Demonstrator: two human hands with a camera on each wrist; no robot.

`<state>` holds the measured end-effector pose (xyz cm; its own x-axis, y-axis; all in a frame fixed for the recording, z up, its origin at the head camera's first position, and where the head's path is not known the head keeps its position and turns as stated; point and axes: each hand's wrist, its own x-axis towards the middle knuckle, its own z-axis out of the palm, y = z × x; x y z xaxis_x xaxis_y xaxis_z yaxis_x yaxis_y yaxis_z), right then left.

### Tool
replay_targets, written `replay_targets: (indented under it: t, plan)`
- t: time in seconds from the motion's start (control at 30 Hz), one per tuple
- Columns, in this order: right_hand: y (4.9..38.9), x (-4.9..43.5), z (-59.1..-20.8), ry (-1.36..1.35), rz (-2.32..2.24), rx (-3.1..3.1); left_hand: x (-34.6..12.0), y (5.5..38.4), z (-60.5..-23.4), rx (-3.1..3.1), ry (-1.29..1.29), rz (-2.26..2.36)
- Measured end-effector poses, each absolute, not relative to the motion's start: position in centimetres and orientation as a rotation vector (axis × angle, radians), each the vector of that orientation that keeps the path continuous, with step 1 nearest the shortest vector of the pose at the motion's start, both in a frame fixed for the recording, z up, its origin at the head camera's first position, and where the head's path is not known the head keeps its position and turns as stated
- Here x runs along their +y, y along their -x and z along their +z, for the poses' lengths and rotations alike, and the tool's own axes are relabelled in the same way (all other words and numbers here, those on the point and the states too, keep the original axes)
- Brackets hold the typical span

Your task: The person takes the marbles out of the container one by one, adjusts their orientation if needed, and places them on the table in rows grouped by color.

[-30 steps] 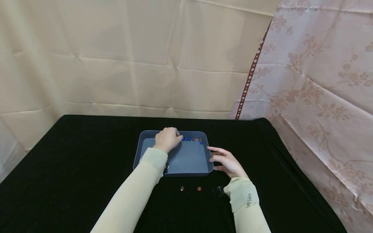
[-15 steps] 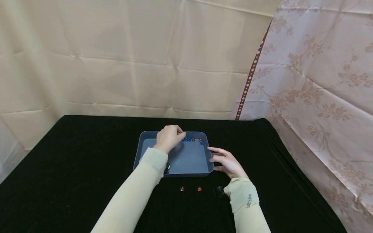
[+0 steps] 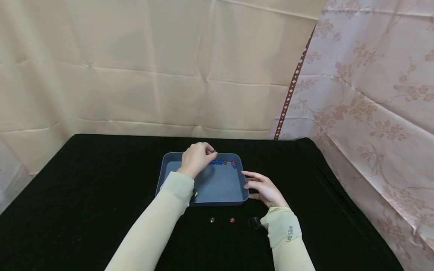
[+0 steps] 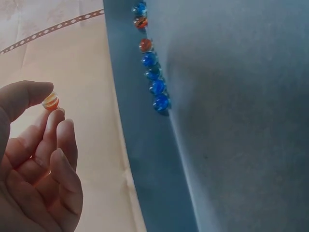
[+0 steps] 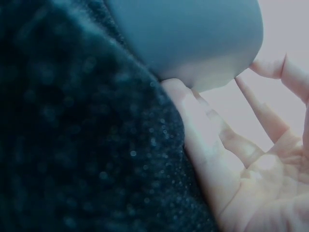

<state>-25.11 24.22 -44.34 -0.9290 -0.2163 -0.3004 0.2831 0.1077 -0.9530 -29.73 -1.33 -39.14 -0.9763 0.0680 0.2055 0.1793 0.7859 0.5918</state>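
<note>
Between thumb and fingertips, my left hand (image 3: pixel 196 160) pinches a clear-and-orange marble (image 4: pixel 50 101), raised above the tray's far wall. Below it, inside the blue-grey tray (image 3: pixel 220 184), a row of blue marbles (image 4: pixel 161 102) lies along that wall. An orange marble (image 4: pixel 145 45) ends this row on the right. Past a small gap, another orange marble (image 4: pixel 140 22) and a blue marble (image 4: pixel 139 8) sit by the far right corner. My right hand (image 3: pixel 266 190) has its fingers spread, with fingertips (image 5: pixel 175 86) touching the tray's right outer side.
On the black cloth (image 3: pixel 101 195) in front of the tray lie a clear brownish marble (image 3: pixel 212 219) and a reddish marble (image 3: pixel 232 220). A black object (image 3: pixel 255 223) is by the right wrist. Cream curtain (image 3: pixel 169 75) and floral curtain (image 3: pixel 373 94) hang behind and to the right.
My left hand has risen slightly from the row, carrying the pinched marble up and a little to the right. The right hand, the tray and the two marbles in front stay put.
</note>
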Motion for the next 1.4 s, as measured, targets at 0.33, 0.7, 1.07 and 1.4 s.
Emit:
replay_targets:
  t: [0.33, 0.7, 1.07, 1.4]
  plan:
    - [25.1, 24.1, -44.4, -0.071, -1.885, 2.042, -1.6, 28.8, -37.9, -2.717, 0.245, -0.928]
    - [25.0, 24.1, -44.6, -0.037, -1.892, 2.045, -1.9, 27.6, -37.0, -2.592, 0.334, -0.847]
    - [24.9, 24.3, -44.6, -0.063, -1.888, 2.036, -2.2, 25.6, -36.0, -2.406, 0.440, -0.820]
    - [24.9, 24.3, -44.1, -0.077, -1.880, 2.018, -2.6, 24.4, -35.5, -2.310, 0.532, -0.760]
